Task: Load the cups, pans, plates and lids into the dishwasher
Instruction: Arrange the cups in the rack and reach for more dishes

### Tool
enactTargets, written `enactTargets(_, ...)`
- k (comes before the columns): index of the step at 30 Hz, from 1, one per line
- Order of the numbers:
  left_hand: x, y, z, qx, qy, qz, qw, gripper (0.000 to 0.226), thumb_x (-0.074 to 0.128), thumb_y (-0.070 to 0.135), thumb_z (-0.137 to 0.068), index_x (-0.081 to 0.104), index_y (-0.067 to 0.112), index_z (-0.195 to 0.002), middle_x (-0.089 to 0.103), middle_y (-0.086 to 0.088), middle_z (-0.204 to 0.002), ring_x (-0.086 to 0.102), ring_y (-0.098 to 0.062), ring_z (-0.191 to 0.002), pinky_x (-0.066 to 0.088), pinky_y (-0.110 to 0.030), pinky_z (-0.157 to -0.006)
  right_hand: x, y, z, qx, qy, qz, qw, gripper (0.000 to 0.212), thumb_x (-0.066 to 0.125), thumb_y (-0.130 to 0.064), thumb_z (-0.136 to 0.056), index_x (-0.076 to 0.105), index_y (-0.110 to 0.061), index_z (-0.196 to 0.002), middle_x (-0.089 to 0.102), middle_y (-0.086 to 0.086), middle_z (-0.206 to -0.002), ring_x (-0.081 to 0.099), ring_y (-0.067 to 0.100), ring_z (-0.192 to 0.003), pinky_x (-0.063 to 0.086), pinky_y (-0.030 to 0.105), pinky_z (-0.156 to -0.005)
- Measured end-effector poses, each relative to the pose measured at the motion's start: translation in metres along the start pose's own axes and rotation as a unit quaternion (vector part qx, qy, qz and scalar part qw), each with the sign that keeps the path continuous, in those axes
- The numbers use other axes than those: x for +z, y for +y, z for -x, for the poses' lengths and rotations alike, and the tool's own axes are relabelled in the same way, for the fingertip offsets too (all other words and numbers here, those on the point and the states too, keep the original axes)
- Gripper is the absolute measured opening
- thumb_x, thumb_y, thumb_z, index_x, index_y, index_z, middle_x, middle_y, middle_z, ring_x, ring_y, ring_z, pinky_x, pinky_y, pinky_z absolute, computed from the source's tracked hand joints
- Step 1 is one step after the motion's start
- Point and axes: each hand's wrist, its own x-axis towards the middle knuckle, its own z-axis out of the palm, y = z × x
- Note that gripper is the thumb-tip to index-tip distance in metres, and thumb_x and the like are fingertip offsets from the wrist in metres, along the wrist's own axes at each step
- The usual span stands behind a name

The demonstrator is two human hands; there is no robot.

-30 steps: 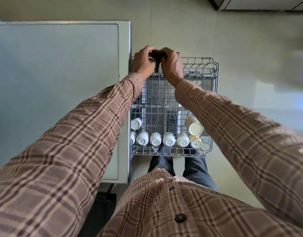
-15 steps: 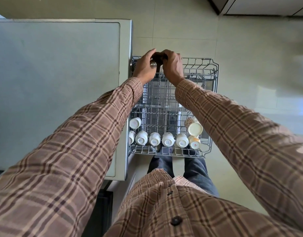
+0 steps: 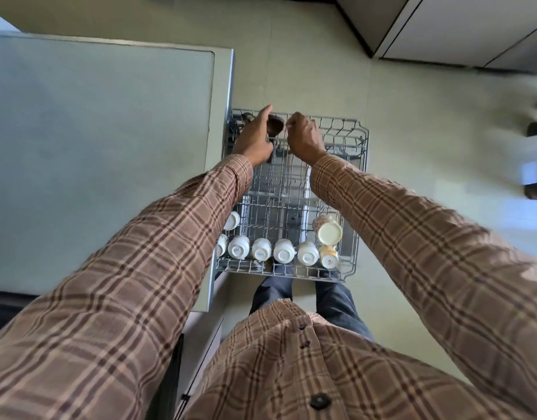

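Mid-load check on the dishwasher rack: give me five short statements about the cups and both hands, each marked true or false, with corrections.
1. A row of white cups sits upside down along the near edge of the rack. True.
2. The left hand is down at that near row of white cups. False: it is at the far end of the rack, next to a dark brown cup.
3. The right hand is carrying a plate. False: no plate shows; it is at the far end of the rack.
4. A patterned mug lies tilted at the near right of the rack. True.
5. The middle of the rack is packed with pans. False: only bare wires show there.
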Motion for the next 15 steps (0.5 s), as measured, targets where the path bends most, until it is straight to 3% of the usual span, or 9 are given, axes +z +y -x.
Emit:
enactTargets(3,-0.009,0.017,0.014,0.006,0.041,-0.008,0.999,0.092,0.052,-0.016,-0.088,0.013,0.019,-0.164,0.035,-0.011,-0.162,0.054,-0.026,-0.132,0.052,-0.024,-0.089,-0.028,-0.015,0.003,-0.045,-0.004,0.044,0.998,0.026,0.039,-0.012,-0.106,0.060,-0.001,-0.116,0.070,0.014,-0.098,0.062,0.024,-0.075,0.038,0.019,-0.051)
enactTargets(6,-0.020,0.033,0.035,0.022,0.092,-0.024,0.995,0.087,0.053,-0.008,-0.089,0.014,0.013,-0.163,0.033,-0.013,-0.162,0.039,-0.029,-0.145,0.044,-0.036,-0.110,-0.051,-0.039,0.012,-0.140,0.010,0.082,0.987,0.028,0.048,-0.009,-0.101,0.055,-0.004,-0.128,0.071,0.015,-0.108,0.070,0.029,-0.085,0.056,0.032,-0.064)
enactTargets(10,-0.044,0.041,0.076,0.034,0.194,-0.062,0.978,0.084,0.066,0.012,-0.086,0.024,0.006,-0.158,0.040,-0.021,-0.151,0.045,-0.036,-0.136,0.047,-0.050,-0.108,-0.071,-0.090,0.037,-0.278,0.013,0.126,0.952,0.047,0.059,-0.010,-0.093,0.049,-0.012,-0.139,0.064,0.015,-0.127,0.065,0.033,-0.102,0.048,0.031,-0.076)
enactTargets(15,-0.081,0.030,0.149,-0.052,0.335,-0.104,0.935,0.084,0.061,0.011,-0.091,0.015,0.008,-0.161,0.030,-0.020,-0.160,0.030,-0.038,-0.148,0.037,-0.054,-0.116,-0.081,-0.164,0.077,-0.415,-0.021,0.183,0.891,0.075,0.067,-0.023,-0.092,0.028,-0.017,-0.155,0.036,0.013,-0.158,0.043,0.037,-0.135,0.045,0.051,-0.107)
